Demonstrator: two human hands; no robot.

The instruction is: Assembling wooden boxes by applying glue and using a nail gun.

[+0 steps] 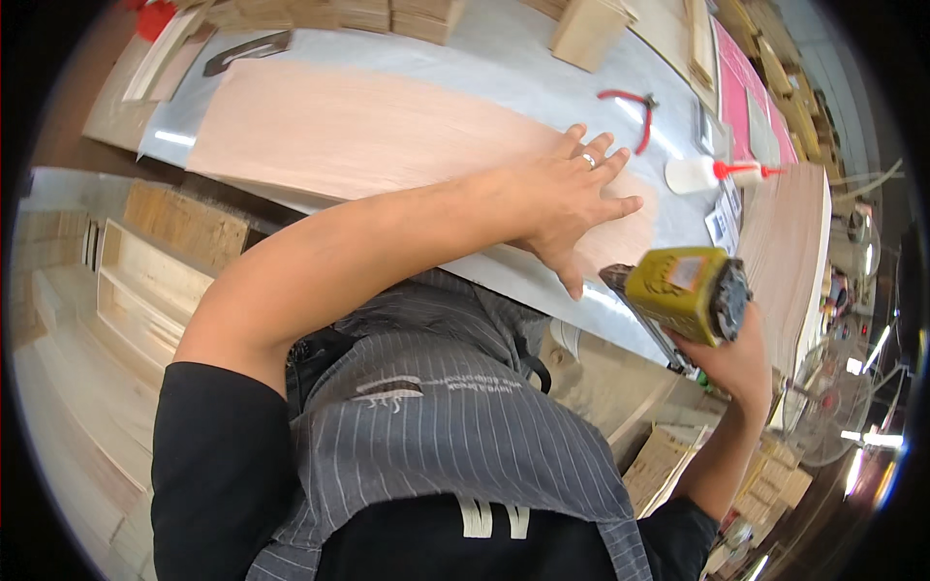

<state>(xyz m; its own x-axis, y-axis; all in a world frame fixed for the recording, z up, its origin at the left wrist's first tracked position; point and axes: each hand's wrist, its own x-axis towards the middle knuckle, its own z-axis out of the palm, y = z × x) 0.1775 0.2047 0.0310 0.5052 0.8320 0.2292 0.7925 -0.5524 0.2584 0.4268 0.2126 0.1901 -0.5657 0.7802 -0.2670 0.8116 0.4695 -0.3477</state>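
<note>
My left hand [572,203] presses flat on a long pale wooden board [358,126], its fingers spread and a ring on one of them. The board lies along a metal-topped table. In my right hand [731,363] is a yellow nail gun [673,286], gripped by its handle. The gun's nose points toward the near right end of the board, close to my left thumb. From this view I cannot tell whether the nose touches the wood. The fingers round the handle are partly hidden by the gun's body.
Past the board's right end lie red-handled pliers [647,121] and a white glue bottle [690,176] with a red tip. A dark metal tool [247,50] sits at the far left. Wood blocks [591,34] line the back; stacked boards [787,252] stand at right.
</note>
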